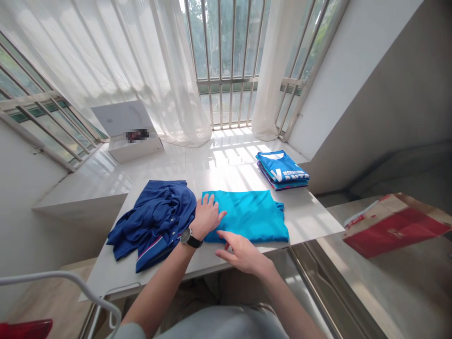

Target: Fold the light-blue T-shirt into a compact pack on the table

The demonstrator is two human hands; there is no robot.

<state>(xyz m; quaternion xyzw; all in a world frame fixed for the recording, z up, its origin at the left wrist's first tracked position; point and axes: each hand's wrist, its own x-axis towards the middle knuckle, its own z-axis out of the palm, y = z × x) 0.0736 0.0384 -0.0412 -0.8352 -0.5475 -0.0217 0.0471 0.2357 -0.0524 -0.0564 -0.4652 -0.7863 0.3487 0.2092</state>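
A bright turquoise shirt (250, 216), folded into a flat rectangle, lies on the white table (226, 181) before me. My left hand (207, 214) rests on its left end, fingers spread, a watch (189, 238) on the wrist. Close to the shirt's near edge is my right hand (240, 252), fingers apart and holding nothing; its fingertips reach the fabric's lower left corner, though whether they touch cannot be told. On the left lies a rumpled navy polo shirt (158, 216) with a striped edge and white buttons.
A stack of folded shirts (282, 169) sits at the table's back right. Behind, a white box (136, 146) with its lid up stands on the window ledge. A red and brown paper bag (397, 226) is at right. A white cable (63, 275) curves in at lower left.
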